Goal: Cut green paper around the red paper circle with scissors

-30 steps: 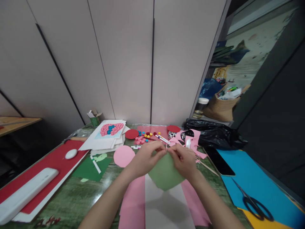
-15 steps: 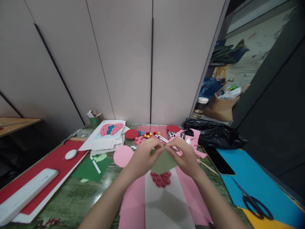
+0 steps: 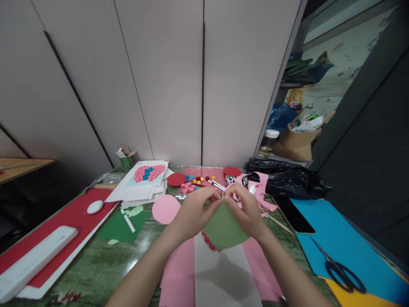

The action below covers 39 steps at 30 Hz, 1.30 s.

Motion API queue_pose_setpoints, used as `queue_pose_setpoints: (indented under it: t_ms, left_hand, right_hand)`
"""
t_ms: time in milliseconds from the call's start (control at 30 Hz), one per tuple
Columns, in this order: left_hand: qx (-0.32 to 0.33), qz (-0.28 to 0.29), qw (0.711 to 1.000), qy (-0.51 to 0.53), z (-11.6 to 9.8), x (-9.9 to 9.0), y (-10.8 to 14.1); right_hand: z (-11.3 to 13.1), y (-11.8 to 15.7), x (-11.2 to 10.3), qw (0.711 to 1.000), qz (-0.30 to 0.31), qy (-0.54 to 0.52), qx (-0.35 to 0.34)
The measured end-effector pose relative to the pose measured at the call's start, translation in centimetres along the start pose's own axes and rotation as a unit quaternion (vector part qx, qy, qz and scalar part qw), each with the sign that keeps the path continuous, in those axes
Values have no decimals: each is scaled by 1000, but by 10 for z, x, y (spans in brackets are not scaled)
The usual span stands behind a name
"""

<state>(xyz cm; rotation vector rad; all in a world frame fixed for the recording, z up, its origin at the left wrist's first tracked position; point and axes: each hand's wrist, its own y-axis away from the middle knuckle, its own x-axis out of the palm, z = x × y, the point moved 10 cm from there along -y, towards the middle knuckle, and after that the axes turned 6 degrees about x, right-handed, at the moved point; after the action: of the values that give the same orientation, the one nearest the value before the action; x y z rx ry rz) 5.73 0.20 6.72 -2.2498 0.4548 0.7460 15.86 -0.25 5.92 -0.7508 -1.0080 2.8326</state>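
A piece of light green paper (image 3: 226, 228) hangs from my fingertips above the work surface. My left hand (image 3: 200, 209) pinches its upper edge, and close beside it my right hand (image 3: 244, 209) pinches the same edge. Below the green paper lies a white sheet (image 3: 223, 277) on pink paper (image 3: 177, 273). Part of a cluster of dark pink rolled-paper rosettes (image 3: 209, 242) on the white sheet shows past the green paper, which covers the rest.
Scissors (image 3: 343, 273) lie on blue and yellow paper at right, near a black phone (image 3: 294, 214). At left are red paper (image 3: 73, 230), a long white device (image 3: 38, 260) and a marker (image 3: 128, 220). A rosette picture (image 3: 148, 174) lies behind.
The green paper has swung lower and to the right between my hands, showing more of its face and covering more of the rosettes. Both hands keep their pinch in nearly the same place.
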Motion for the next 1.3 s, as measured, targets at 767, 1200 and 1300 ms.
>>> queue_pose_setpoints:
  t_ms: [767, 1200, 1300]
  left_hand:
    - [-40, -152, 980, -120, 27, -42, 0]
    - [15, -174, 943, -285, 19, -36, 4]
    - [42, -189, 929, -314, 13, -34, 5]
  right_hand:
    - [-9, -4, -9, 978, 15, 206, -36]
    - [-6, -3, -14, 974, 8, 224, -39]
    - [-2, -3, -14, 973, 8, 226, -41]
